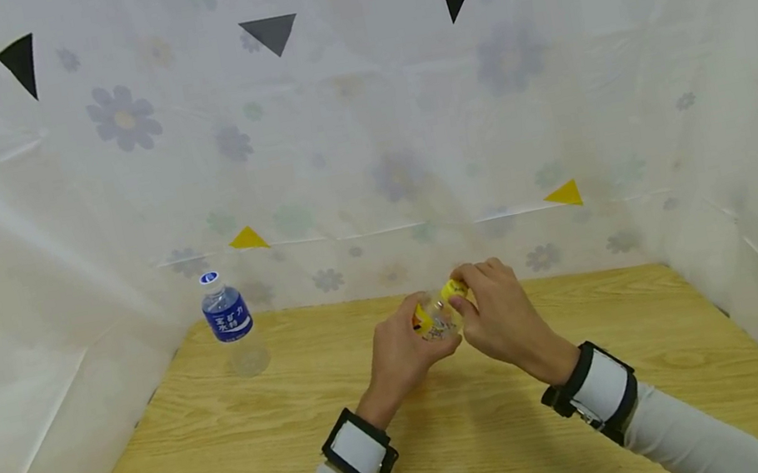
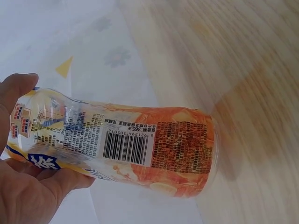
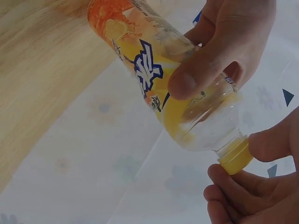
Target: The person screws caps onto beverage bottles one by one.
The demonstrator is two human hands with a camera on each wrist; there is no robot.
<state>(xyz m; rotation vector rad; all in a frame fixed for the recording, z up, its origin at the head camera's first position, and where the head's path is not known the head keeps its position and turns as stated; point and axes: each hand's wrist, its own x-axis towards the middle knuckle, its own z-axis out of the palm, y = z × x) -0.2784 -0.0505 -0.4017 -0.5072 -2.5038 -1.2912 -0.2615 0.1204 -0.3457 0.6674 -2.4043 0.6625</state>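
Note:
A clear plastic drink bottle with an orange and yellow label is held in my left hand, whose fingers and thumb wrap round its upper part. The bottle is tilted, its base toward the table in the left wrist view. My right hand pinches the yellow cap between thumb and fingers. In the right wrist view the cap sits at the bottle's neck; how tightly it is screwed on I cannot tell. No liquid shows in the visible part of the bottle.
A second bottle, with a blue label and white cap, stands upright at the back left of the wooden table. White flowered sheeting with black, grey and yellow triangles hangs behind and at both sides.

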